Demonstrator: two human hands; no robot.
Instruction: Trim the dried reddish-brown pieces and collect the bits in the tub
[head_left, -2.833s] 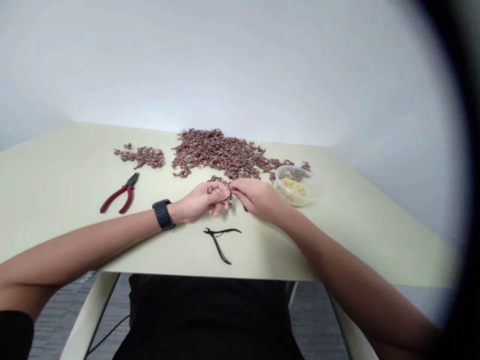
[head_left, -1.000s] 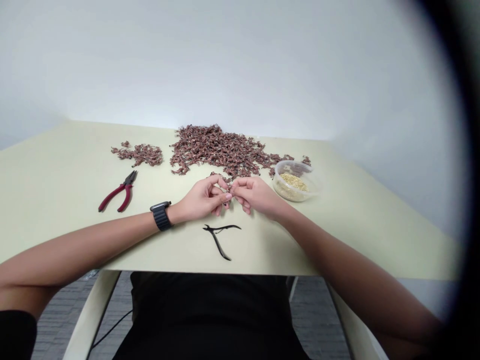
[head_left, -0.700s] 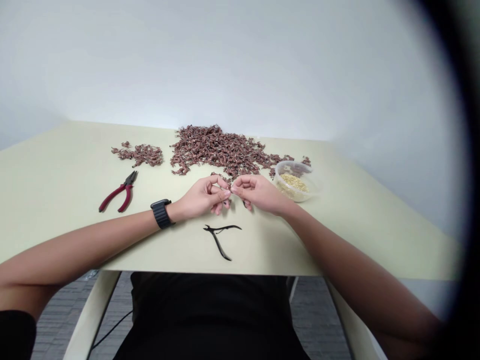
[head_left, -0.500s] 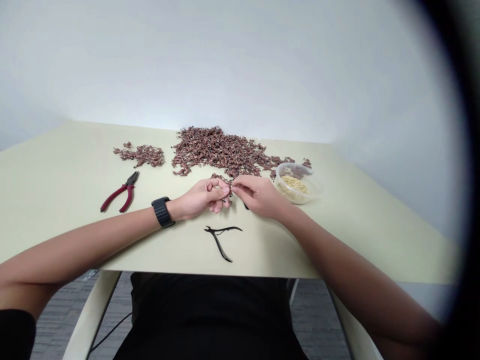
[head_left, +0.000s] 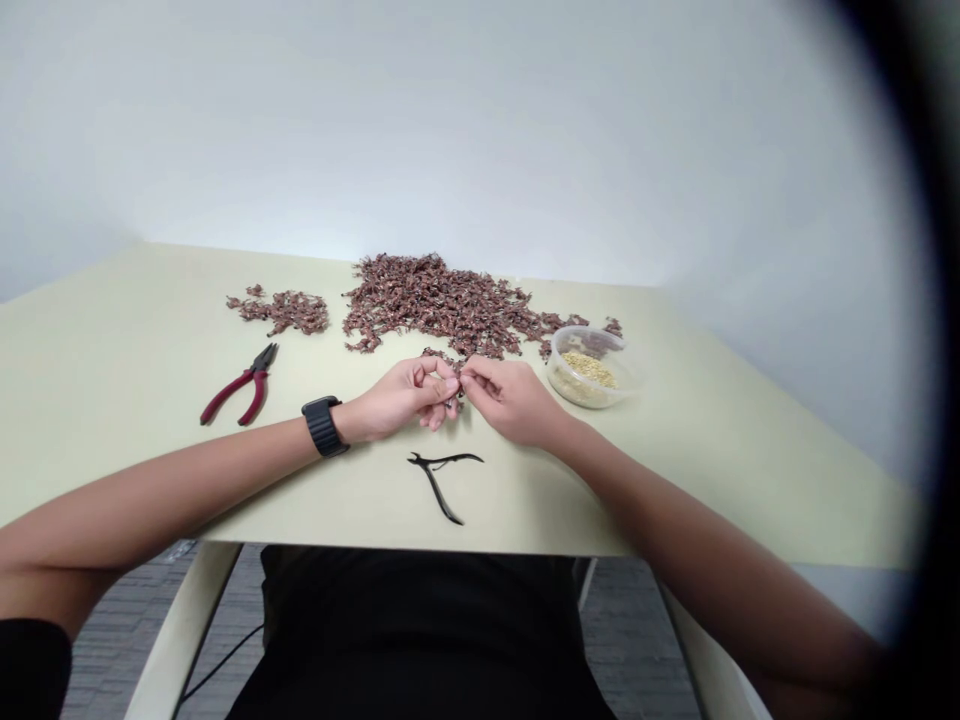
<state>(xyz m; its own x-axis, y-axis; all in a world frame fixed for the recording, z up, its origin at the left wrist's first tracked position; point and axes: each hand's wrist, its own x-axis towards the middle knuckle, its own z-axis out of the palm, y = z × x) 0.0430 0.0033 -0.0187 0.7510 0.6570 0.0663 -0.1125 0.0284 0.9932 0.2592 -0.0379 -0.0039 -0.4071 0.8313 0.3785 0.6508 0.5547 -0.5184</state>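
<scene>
My left hand, with a black watch band at its wrist, pinches a small reddish-brown piece between thumb and fingers, mostly covered. Against it, the fingertips of my right hand are pinched together at the same spot; what they grip is too small to make out. Just beyond both hands spreads a large heap of reddish-brown pieces with thin wiry ends. Nearer to me, black nippers lie on the table with their handles apart.
Red-handled pliers rest at the left of the pale table. Behind them sits a smaller pile of reddish-brown pieces. To the right stands a clear round tub with tiny gold-coloured bits. A white wall rises behind.
My right hand has shifted slightly left and down, its fingers curled in more. A dark bit showing beneath it before is out of sight. My left hand has barely moved.
</scene>
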